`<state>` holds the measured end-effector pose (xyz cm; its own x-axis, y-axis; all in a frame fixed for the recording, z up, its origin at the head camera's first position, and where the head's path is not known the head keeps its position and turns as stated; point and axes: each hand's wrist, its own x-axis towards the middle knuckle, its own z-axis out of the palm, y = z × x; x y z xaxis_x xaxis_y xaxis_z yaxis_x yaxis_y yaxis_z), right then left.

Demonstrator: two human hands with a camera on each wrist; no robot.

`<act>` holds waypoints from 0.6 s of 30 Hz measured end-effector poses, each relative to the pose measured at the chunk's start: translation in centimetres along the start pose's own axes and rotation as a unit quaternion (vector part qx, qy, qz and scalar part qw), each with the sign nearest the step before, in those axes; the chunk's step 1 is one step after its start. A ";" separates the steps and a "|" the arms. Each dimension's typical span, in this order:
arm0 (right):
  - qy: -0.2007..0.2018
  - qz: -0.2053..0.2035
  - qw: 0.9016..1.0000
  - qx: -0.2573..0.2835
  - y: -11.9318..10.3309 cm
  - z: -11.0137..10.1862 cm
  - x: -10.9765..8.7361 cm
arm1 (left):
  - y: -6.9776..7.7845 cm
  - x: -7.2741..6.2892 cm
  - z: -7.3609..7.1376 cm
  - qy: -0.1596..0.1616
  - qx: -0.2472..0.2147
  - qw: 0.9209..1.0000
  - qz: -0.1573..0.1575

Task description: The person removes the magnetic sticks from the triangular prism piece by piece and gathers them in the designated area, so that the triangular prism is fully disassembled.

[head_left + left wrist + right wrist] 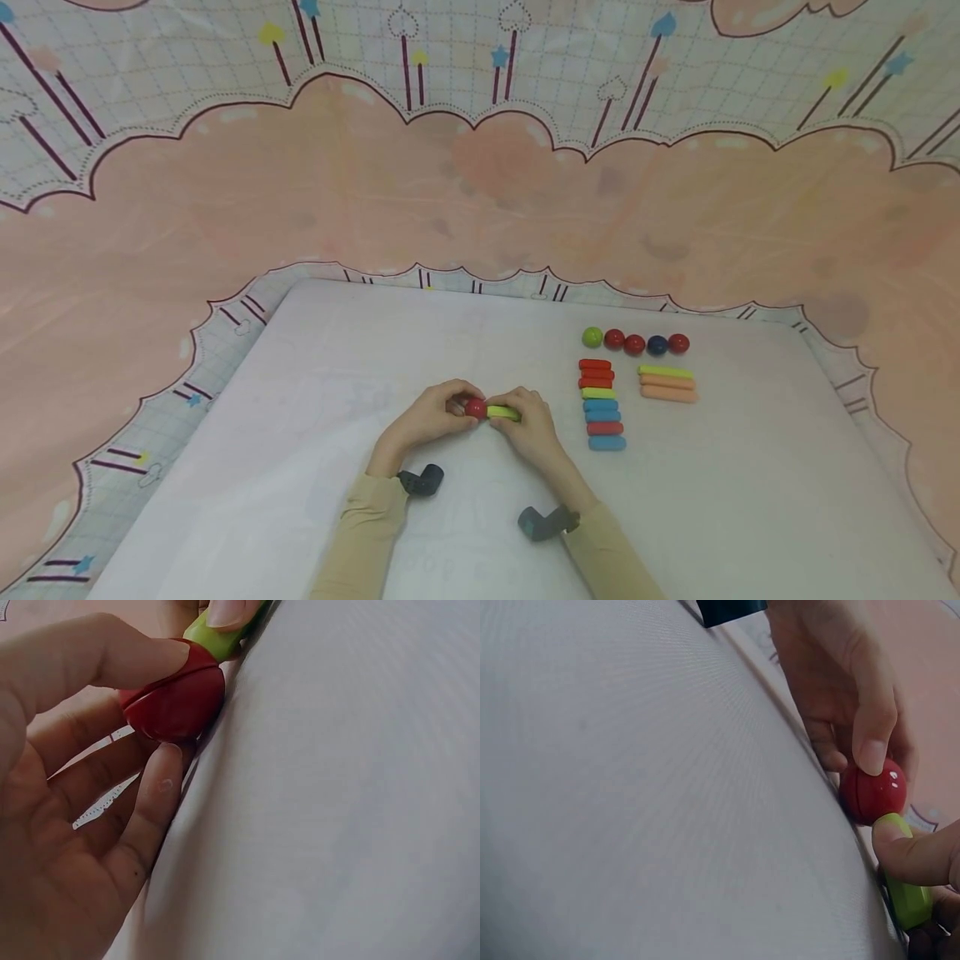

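Near the middle of the white table, my left hand [429,415] pinches a red ball [476,408] between thumb and fingers. A seam line runs around the ball [176,701] in the left wrist view. My right hand [531,427] holds a lime-green stick [502,412] by its sides, thumb on top. One end of the stick [911,900] meets the ball in the right wrist view. Both pieces are low over the tabletop, with the stick lying to the right of the ball.
To the right, a column of short red, green and blue sticks [601,417] lies on the table [720,483]. Longer green and orange sticks [667,382] lie beside it. Behind them runs a row of green, red and dark blue balls [634,344]. A patterned cloth [450,192] hangs behind.
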<state>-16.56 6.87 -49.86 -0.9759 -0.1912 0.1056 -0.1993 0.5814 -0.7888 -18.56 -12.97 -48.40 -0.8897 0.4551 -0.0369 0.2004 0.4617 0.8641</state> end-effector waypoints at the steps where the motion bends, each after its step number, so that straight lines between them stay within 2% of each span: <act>1: 0.000 0.000 1.000 0.000 0.0 0.0 0.0 | 0.0 0.0 0.0 0.000 0.000 1.000 0.000; 9: -0.005 0.009 1.000 -0.007 0.0 0.0 0.2 | 0.2 -0.2 0.0 -0.004 -0.001 1.000 -0.005; 18: -0.008 -0.005 1.000 -0.023 -0.1 0.0 0.1 | -0.1 -0.3 -0.3 -0.015 -0.006 1.000 -0.001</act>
<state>-16.61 6.82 -49.80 -0.9723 -0.2097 0.1028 -0.2130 0.6152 -0.7590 -18.38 -13.37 -48.28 -0.8769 0.4776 -0.0535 0.1939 0.4534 0.8699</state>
